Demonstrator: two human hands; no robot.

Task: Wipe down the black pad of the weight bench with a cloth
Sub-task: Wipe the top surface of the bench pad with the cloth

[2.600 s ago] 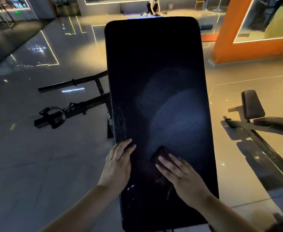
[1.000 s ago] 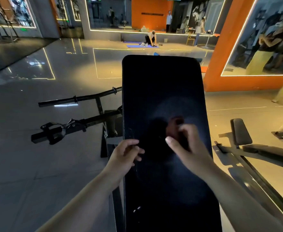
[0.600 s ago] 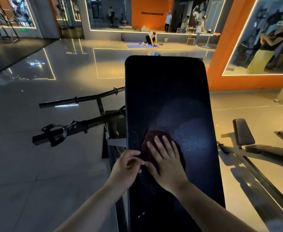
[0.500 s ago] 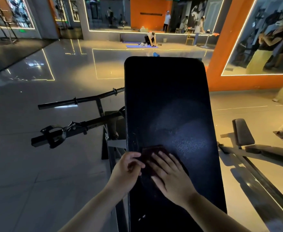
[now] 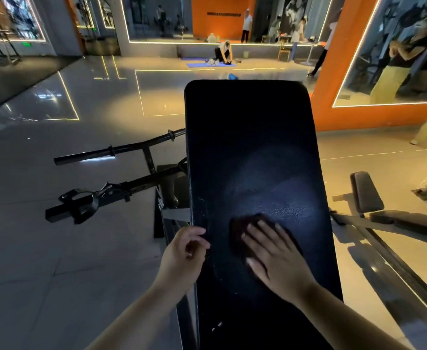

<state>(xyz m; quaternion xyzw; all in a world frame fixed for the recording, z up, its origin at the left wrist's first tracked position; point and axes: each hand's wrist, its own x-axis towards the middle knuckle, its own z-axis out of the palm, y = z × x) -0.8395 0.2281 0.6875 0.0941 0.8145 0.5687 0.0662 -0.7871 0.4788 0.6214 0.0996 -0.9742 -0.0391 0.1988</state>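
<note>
We press our flat, spread right hand (image 5: 278, 253) on the dark cloth (image 5: 242, 231) atop the black pad (image 5: 250, 137), our left hand (image 5: 182, 256) curled against its left edge.

Cloth (image 5: 240, 232) on pad (image 5: 250, 137) under right hand (image 5: 275, 258); left hand (image 5: 182, 258) at pad's left edge

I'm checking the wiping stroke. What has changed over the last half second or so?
The right hand, flat on the dark reddish cloth, has slid it rightward from the pad's left edge toward the middle of the black padded bench pad. The left hand no longer touches the cloth. It still sits curled at the pad's left edge; the bench itself has not moved.
</note>
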